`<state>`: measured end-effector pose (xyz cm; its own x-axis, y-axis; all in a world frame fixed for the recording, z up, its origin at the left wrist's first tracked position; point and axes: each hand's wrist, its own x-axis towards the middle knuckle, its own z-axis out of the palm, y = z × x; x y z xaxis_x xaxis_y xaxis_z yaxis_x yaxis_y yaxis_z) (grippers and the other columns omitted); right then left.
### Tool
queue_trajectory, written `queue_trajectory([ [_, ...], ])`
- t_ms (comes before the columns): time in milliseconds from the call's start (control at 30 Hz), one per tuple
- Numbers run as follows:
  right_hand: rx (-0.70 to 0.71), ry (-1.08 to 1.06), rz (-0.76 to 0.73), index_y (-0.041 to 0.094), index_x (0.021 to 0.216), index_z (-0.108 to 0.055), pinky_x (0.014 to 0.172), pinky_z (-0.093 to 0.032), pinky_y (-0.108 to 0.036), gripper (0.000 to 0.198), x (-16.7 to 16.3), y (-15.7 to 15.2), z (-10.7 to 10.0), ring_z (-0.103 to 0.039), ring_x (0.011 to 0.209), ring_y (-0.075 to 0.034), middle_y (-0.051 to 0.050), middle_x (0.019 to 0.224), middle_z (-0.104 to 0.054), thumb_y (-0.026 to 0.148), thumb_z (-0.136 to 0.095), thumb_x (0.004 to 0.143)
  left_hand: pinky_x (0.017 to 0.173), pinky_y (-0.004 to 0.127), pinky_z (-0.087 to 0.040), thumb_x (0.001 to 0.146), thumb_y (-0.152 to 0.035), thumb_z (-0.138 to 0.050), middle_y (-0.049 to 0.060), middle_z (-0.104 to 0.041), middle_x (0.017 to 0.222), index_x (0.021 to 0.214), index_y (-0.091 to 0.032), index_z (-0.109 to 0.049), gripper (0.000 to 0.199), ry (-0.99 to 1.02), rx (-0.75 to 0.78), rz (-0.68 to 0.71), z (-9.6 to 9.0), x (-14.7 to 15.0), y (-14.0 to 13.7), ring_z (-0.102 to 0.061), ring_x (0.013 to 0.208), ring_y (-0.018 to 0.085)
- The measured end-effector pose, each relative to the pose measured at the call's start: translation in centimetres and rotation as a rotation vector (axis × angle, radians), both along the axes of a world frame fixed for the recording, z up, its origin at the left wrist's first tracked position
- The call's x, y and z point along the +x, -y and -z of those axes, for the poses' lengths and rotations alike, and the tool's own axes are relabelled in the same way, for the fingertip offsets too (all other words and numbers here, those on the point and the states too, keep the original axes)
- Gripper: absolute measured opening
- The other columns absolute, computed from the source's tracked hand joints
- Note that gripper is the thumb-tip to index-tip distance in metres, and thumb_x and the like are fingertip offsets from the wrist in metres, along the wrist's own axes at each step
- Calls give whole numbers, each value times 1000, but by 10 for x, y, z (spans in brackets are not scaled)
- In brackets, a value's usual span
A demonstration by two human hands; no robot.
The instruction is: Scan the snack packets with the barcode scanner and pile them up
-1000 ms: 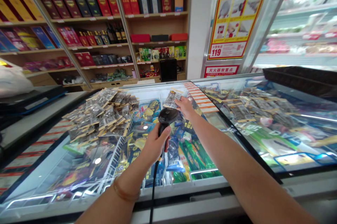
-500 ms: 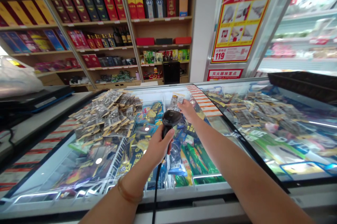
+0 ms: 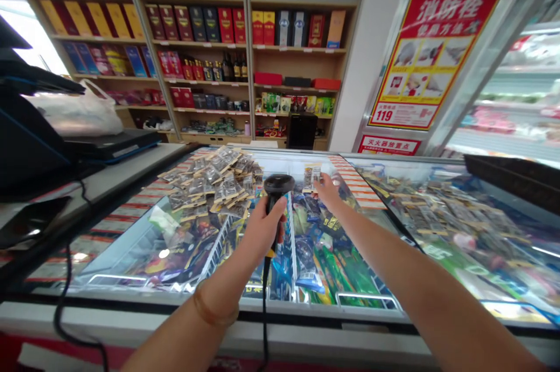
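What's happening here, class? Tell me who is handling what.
A person's left hand grips a black handheld scanner, its cord hanging down. The right hand holds a small packet farther forward and to the right. Both hands are over a glass-topped freezer, with a heap of similar-looking packets lying on its left side.

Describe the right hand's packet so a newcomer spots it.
Find the glass-topped freezer. Right of the black scanner in the left hand, the right hand holds a small packet. Unlike the packet heap further left, it is held singly.
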<state>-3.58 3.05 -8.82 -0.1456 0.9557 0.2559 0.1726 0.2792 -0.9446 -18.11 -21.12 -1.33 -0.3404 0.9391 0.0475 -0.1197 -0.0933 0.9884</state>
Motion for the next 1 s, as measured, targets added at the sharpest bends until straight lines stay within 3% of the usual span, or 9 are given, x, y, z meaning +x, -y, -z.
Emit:
queue_trajectory([
  [233, -107, -180, -282, 25, 106, -50, 41, -43, -22, 46, -89, 45, -24, -61, 44, -12, 10, 66, -60, 39, -76, 71, 36, 21, -39, 65, -67, -77, -6, -58, 58, 88, -21, -53, 57, 67, 12, -315, -2, -86, 42, -49, 39, 9],
  [467, -189, -89, -290, 24, 97, -48, 37, -38, -18, 27, -144, 71, -36, -59, 41, -10, 11, 61, -57, 22, -71, 82, 36, 20, -39, 64, -68, -77, -6, -59, 58, 83, -22, -50, 57, 96, 36, -395, -1, -119, 61, -49, 39, 9],
  [633, -224, -4, -323, 22, 97, -51, 42, -43, -18, 25, -156, 78, -43, -65, 48, -11, 7, 67, -63, 21, -74, 85, 37, 21, -40, 67, -67, -77, -6, -59, 61, 87, -22, -51, 56, 110, 40, -345, 4, -113, 54, -50, 41, 9],
  [767, -199, 53, -385, 19, 104, -60, 40, -42, -19, 23, -151, 79, -47, -68, 52, -12, -5, 101, -74, 27, -75, 87, 36, 21, -39, 69, -65, -76, -6, -59, 60, 87, -22, -51, 53, 108, 55, -288, 3, -92, 38, -50, 40, 10],
  [900, -150, 90, -349, 20, 110, -66, 39, -42, -20, 22, -123, 73, -47, -70, 54, -12, -8, 120, -72, 34, -66, 93, 36, 22, -39, 71, -64, -75, -5, -58, 58, 84, -22, -51, 50, 91, 32, -192, 0, -60, 19, -49, 38, 10],
  [1000, -114, 124, -232, 22, 116, -66, 41, -46, -21, 26, -79, 59, -40, -69, 56, -11, -8, 131, -68, 33, -66, 92, 35, 22, -39, 71, -63, -75, -6, -58, 58, 85, -22, -51, 50, 88, 18, -134, -4, -32, 6, -49, 39, 10],
])
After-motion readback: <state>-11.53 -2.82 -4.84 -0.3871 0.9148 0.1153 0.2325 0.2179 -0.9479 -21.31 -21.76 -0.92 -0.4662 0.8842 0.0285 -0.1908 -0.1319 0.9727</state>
